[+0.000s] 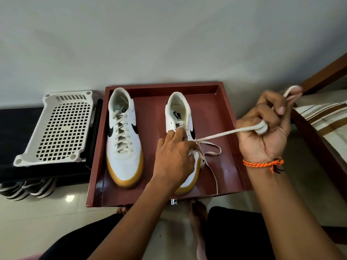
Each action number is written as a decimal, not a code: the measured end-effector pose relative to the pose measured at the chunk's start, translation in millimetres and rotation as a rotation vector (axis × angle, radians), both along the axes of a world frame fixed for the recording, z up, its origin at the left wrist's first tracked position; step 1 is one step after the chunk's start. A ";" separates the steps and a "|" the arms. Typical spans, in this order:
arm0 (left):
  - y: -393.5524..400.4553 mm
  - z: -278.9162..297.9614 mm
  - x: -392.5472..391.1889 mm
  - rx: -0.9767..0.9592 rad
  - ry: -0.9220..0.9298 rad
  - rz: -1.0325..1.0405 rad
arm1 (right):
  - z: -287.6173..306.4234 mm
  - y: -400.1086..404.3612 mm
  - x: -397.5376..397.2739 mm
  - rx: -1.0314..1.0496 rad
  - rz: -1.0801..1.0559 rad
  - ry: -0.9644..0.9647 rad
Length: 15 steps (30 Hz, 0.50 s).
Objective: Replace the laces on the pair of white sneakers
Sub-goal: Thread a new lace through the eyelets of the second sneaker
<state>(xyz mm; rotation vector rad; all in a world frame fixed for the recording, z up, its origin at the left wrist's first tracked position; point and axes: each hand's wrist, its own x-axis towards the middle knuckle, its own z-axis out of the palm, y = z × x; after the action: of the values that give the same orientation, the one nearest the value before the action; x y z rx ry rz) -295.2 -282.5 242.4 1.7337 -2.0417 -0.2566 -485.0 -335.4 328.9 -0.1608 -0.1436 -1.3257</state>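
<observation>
Two white sneakers with tan soles and dark swooshes sit side by side in a reddish-brown tray (225, 102) on the floor, toes pointing toward us. The left sneaker (123, 136) is fully laced with a cream lace. The right sneaker (178, 117) is partly unlaced, its upper eyelets bare. Our left hand (174, 158) lies across the middle of this shoe, fingers stretched out and pressing down on the tongue area. Our right hand (266, 128), raised to the right of the tray with an orange cord bracelet (262, 164) on the wrist, is closed around the cream lace (216, 136), which is wound round the fingers and runs taut back to the shoe. More loose lace loops onto the tray floor beside the toe. Left of the tray, a white perforated plastic rack (62, 128) rests on a dark surface. At the right edge we see a striped cloth (323, 113). Bare feet show below the tray.
</observation>
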 end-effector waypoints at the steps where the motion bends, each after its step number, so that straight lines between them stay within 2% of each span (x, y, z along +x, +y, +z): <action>1: -0.1 -1.7 0.1 -0.004 0.013 0.000 | 0.2 0.7 -1.7 0.000 0.012 0.003; 3: -1.2 -3.9 1.2 -0.010 0.093 0.010 | -3.2 -3.1 -2.8 0.046 -0.005 0.072; 5: -3.8 0.1 4.2 -0.031 0.274 0.027 | -14.7 -10.6 -0.5 0.192 -0.132 0.364; 8: -10.3 11.2 13.4 0.006 0.585 0.053 | -37.0 -17.1 2.7 0.429 -0.321 1.067; 9: -12.2 14.7 17.6 0.023 0.678 0.058 | -43.3 -17.9 2.0 0.440 -0.356 1.404; 11: -14.1 24.1 26.6 0.061 0.843 0.068 | -52.7 -14.4 2.4 0.318 -0.365 2.135; 12: -14.1 29.1 31.0 0.080 0.911 0.071 | -55.0 -10.1 4.9 0.222 -0.375 2.344; 13: -13.1 33.6 35.4 0.094 0.971 0.074 | -54.9 -5.8 9.9 0.149 -0.399 2.429; 15: -11.0 38.2 43.5 0.101 1.093 0.081 | -52.7 0.2 21.8 0.007 -0.513 2.442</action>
<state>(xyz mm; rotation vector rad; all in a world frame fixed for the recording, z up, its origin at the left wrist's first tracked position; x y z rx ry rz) -251.7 -293.5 280.6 1.2463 -1.1507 -1.0243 -463.2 -335.2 276.2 -1.6980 2.0266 -0.7833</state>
